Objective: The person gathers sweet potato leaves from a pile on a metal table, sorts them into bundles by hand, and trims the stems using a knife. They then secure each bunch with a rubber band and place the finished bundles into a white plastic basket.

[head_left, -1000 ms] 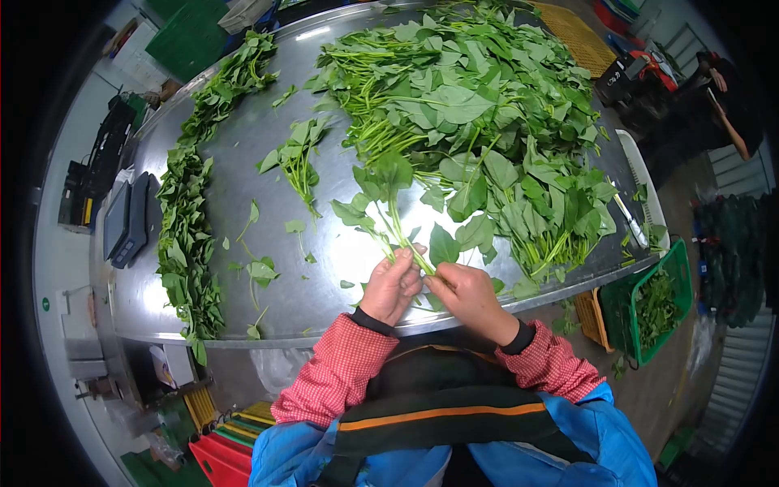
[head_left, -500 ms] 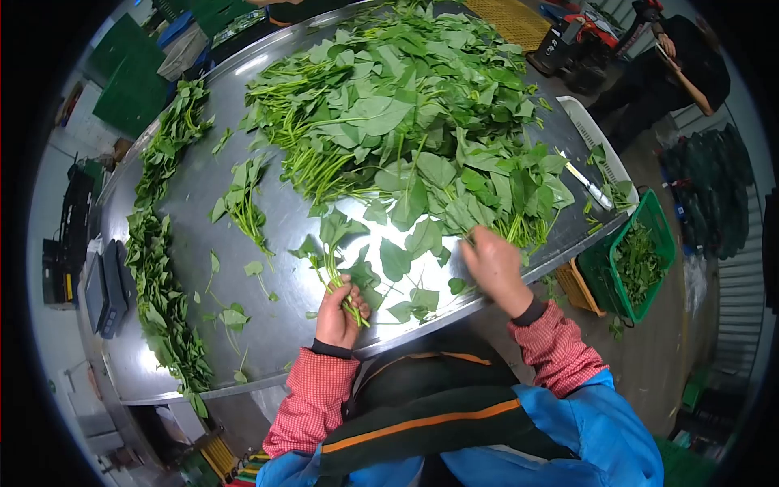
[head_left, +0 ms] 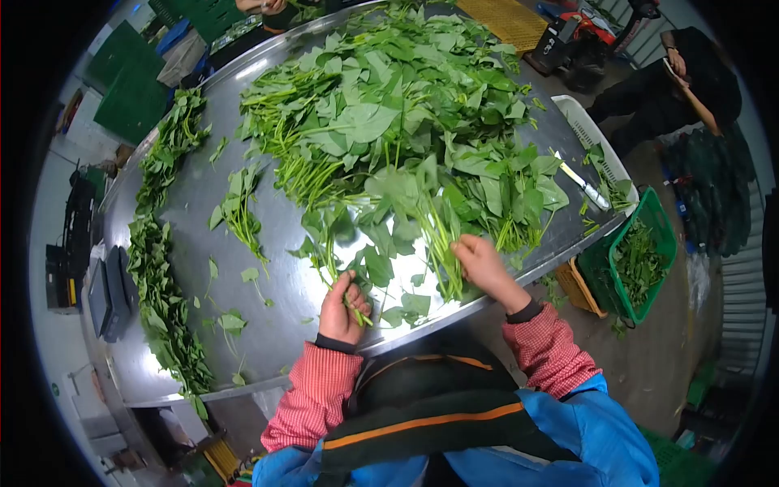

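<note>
My left hand [head_left: 344,310] is closed around a small bunch of leafy green stems [head_left: 326,256], leaves pointing away from me. To its right, my right hand [head_left: 485,264] pinches a second bunch of long leafy stems [head_left: 441,243] near the table's front edge; the leaves of this bunch are blurred. Both bunches are in front of a large heap of leafy greens [head_left: 381,109] on the metal table [head_left: 191,243]. A few loose leaves lie below and between my hands.
A long row of greens [head_left: 162,300] runs down the table's left side, with a small bunch [head_left: 241,215] nearer the middle. A knife [head_left: 586,183] lies at the right edge, beside a white basket [head_left: 596,138] and green crate [head_left: 667,252]. A person [head_left: 690,77] stands back right.
My right hand has shifted slightly left from the heap's edge, and a bunch of stems now stands out in its grip. My left hand stays nearly in place around its bunch.
</note>
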`<state>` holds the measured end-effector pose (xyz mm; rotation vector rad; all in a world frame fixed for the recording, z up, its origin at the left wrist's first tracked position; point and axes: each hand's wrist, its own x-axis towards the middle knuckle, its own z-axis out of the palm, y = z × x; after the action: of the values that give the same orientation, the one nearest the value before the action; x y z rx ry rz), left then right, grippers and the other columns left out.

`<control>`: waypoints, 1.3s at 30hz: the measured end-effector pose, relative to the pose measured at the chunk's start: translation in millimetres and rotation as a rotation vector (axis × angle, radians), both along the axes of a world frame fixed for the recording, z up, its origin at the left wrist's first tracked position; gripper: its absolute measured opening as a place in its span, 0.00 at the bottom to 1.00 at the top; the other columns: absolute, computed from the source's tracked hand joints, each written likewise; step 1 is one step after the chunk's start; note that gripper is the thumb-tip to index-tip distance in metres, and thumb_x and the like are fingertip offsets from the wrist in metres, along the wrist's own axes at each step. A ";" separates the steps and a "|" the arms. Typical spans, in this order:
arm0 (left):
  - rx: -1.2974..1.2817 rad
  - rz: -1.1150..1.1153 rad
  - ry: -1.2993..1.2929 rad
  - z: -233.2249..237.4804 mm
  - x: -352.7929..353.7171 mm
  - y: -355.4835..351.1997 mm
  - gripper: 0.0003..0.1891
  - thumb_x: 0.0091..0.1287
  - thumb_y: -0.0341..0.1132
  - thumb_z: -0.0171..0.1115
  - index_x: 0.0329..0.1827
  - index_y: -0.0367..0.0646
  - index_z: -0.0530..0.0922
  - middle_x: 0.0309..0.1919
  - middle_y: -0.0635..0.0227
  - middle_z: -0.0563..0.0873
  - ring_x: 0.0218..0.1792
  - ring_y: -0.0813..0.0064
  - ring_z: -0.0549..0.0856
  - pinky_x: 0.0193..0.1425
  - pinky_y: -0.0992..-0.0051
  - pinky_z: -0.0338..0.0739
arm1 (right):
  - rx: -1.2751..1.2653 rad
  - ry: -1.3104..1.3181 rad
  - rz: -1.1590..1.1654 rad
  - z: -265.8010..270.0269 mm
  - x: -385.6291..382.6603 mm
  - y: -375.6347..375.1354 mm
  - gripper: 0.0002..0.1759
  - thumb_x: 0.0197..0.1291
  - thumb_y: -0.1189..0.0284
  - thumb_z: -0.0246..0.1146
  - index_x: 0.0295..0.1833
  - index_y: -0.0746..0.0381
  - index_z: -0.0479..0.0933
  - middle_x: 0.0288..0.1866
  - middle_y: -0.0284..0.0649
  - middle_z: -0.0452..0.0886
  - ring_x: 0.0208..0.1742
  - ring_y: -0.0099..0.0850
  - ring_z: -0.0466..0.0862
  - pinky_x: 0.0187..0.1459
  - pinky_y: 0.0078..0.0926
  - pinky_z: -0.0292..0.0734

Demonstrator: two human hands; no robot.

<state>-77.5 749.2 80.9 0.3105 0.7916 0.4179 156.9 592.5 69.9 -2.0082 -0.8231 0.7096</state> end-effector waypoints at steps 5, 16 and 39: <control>0.094 -0.055 0.046 10.7 18.9 -4.1 0.10 0.69 0.38 0.58 0.49 0.46 0.74 0.27 0.76 0.78 0.19 0.88 0.67 0.24 0.83 0.66 | 0.085 -0.120 -0.029 27.0 5.4 10.2 0.14 0.63 0.68 0.58 0.31 0.68 0.71 0.22 0.51 0.73 0.25 0.48 0.75 0.29 0.38 0.69; 0.190 -0.150 0.081 5.0 53.8 -38.0 0.11 0.64 0.26 0.62 0.48 0.44 0.74 0.31 0.71 0.83 0.20 0.88 0.71 0.22 0.84 0.68 | 0.136 0.282 -0.076 45.8 -44.8 26.6 0.13 0.67 0.69 0.54 0.33 0.67 0.73 0.21 0.42 0.77 0.20 0.31 0.76 0.25 0.28 0.71; 0.063 0.015 0.202 0.5 10.6 -11.8 0.05 0.69 0.32 0.59 0.44 0.43 0.76 0.30 0.72 0.81 0.22 0.85 0.73 0.27 0.81 0.73 | 0.492 -0.083 0.458 86.8 -104.2 26.4 0.07 0.60 0.73 0.57 0.34 0.65 0.69 0.29 0.43 0.74 0.28 0.38 0.77 0.32 0.34 0.73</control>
<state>-66.9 737.3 81.3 0.4104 0.9803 0.4310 52.7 618.9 156.7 -1.4257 -1.3830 0.5981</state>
